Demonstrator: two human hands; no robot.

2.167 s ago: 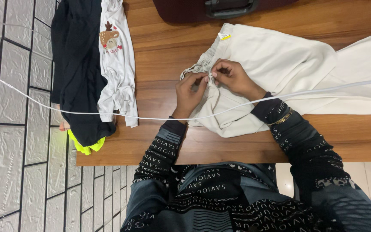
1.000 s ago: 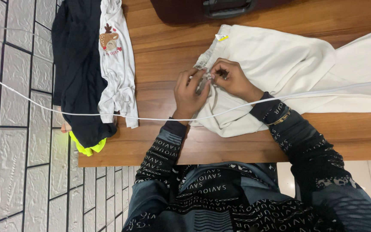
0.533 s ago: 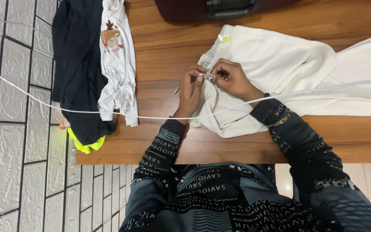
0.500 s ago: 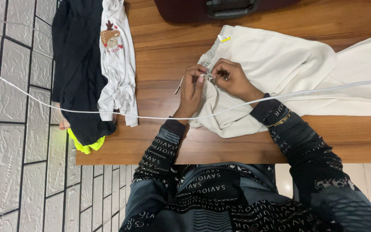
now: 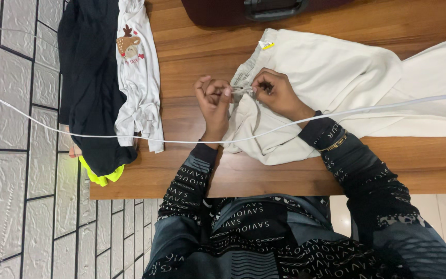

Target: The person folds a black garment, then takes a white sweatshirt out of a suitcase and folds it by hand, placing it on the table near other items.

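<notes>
Left hand: my fingers curled, pinching the drawstring.
Right hand: pinches the trousers waistband.
Tag: small, white-yellow, upper centre.

— What lies at the tabletop's left edge?
— A black garment hanging over it, a white shirt with a deer print beside it, something neon yellow underneath.
— And the far edge?
— A dark maroon suitcase. A white cable stretches across everything.
</notes>
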